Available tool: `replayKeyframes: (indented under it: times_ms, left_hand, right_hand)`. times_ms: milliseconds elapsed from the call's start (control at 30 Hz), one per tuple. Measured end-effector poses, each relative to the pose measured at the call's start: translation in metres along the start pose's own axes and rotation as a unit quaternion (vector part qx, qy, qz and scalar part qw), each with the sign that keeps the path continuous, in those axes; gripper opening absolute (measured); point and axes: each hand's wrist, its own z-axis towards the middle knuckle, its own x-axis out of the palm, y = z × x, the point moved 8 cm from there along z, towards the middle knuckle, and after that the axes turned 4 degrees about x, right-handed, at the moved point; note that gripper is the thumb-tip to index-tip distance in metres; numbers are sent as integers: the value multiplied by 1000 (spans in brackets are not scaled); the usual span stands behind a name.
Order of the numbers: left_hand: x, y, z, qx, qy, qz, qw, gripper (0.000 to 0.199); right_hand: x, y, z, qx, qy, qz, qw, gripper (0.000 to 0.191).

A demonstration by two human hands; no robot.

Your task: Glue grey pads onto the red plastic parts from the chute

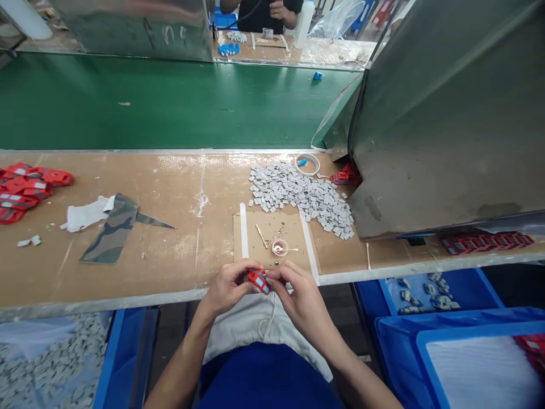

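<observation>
Near the table's front edge, my left hand (230, 287) grips a small red toy car (259, 280) with light-blue windows between thumb and fingers. The fingers of my right hand (300, 289) are pinched together at the car's right side; whatever they hold there is too small and hidden to make out. Just beyond the hands, a cardboard mat (251, 227) is taped to the table. On it sit a small round cup (280, 247) with a cotton swab across it and another white stick (261, 236). Behind the mat spreads a heap of small grey plates (293, 190).
A tape roll (307, 165) lies by the heap. Red toy cars (25, 187) are piled at left, near a camouflage cloth (111, 233). A metal panel (447, 125) stands at right. Blue bins (443, 318) sit below. Across the green belt (170, 102), a person (268, 14) works.
</observation>
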Motion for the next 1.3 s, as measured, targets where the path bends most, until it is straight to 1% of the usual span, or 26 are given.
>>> replayKeyframes:
  times_ms: [133,267,433,533,600,700,800,867,967,1000,1067,1167,1233,1300]
  left_hand:
    - [0,2,-1,-1,-11,-5,1000,33]
    - [0,0,-2,7,-18,3,1000,31]
    - [0,-11,0,35,-7,52,998,17]
    - [3,-17,1,47,14,87,995,11]
    - [4,-20,2,55,23,106,993,10]
    - [4,-22,3,63,24,119,991,12]
    - [5,-24,5,84,26,106,991,13]
    - [7,-26,5,107,31,91,990,14]
    - [8,-25,4,122,29,76,989,19]
    - [7,-22,4,113,23,69,991,21]
    - [5,-14,3,73,7,49,996,24]
    - [5,-4,1,22,2,28,999,35]
    - [5,-2,1,14,6,30,999,46]
    - [4,-3,1,18,-1,42,999,49]
  right_hand:
    - [-2,5,-2,-28,-29,-12,999,16]
    - [-1,12,-5,-64,-41,-78,994,17]
    - [4,18,-8,-99,-17,-152,983,25]
    - [5,19,-11,-114,-5,-164,980,30]
    - [5,18,-12,-111,0,-163,980,30]
    - [5,11,-12,-88,8,-120,989,25]
    - [3,-3,-9,-33,5,4,999,18]
    - [4,-16,-7,24,10,92,995,13]
    - [10,-28,-7,82,28,163,983,11]
    - [11,-30,-8,90,29,176,980,11]
    - [11,-33,-9,98,15,198,975,11]
    - [10,-35,-11,91,-29,216,972,10]
    - [10,-36,-12,76,-65,205,974,12]
    - [12,-36,-13,67,-85,185,977,13]
